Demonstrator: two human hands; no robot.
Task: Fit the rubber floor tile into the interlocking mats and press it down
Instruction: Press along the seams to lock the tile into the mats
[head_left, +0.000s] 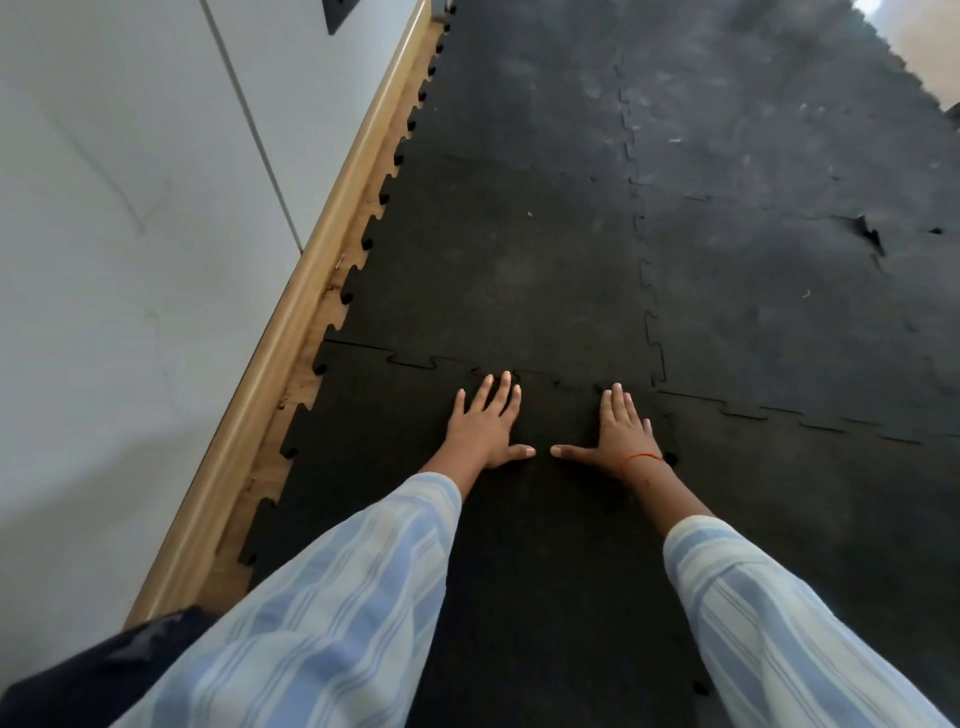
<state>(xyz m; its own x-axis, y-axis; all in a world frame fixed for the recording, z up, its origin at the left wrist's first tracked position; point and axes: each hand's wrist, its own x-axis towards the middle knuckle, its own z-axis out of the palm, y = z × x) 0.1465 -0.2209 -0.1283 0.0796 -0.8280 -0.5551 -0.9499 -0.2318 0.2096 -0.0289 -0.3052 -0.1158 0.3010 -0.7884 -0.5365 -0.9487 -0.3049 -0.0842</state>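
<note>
A black rubber floor tile (395, 467) lies flat below me, its toothed far edge meeting the neighbouring interlocking mats (498, 270) along a jigsaw seam. My left hand (485, 423) rests palm down on the tile near that seam, fingers spread. My right hand (618, 431), with a red thread at the wrist, lies flat beside it, fingertips at the seam. The two thumbs point at each other, a small gap apart. Neither hand holds anything. Striped blue sleeves cover both forearms.
A wooden skirting board (291, 332) and white wall (119, 234) run along the left, with a strip of bare wood floor beside the mats' toothed edge. A torn spot (870, 234) shows in a mat at the right. Dusty mats (779, 104) stretch ahead.
</note>
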